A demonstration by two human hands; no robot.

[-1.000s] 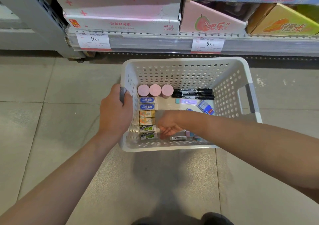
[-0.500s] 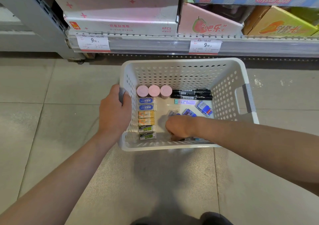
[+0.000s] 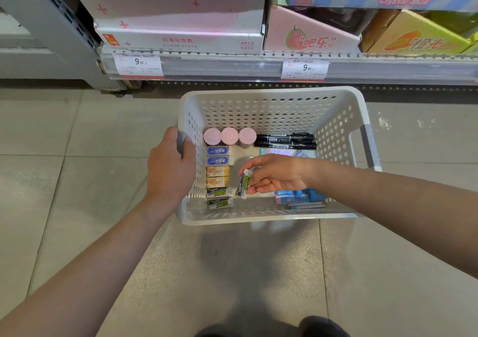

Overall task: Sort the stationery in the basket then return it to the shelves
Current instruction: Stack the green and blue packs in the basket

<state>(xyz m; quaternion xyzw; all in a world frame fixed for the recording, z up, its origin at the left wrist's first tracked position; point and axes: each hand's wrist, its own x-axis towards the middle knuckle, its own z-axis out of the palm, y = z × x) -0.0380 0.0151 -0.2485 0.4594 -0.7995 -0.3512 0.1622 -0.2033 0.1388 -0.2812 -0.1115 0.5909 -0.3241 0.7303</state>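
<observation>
The right hand (image 3: 278,175) pinches a black-and-green eraser (image 3: 243,184) at its fingertips, tilted above the basket (image 3: 271,104) floor, just beside the eraser column (image 3: 218,176). The left hand (image 3: 170,171) grips the basket's left handle.

The basket (image 3: 271,109) was perforated white plastic, matt, with a grey handle grip (image 3: 368,145). The black markers (image 3: 284,141) showed glossy plastic barrels. The erasers (image 3: 218,172) wore printed paper sleeves. The shelf boxes (image 3: 181,21) were printed cardboard. The floor tiles (image 3: 64,130) looked smooth and dull grey.
</observation>
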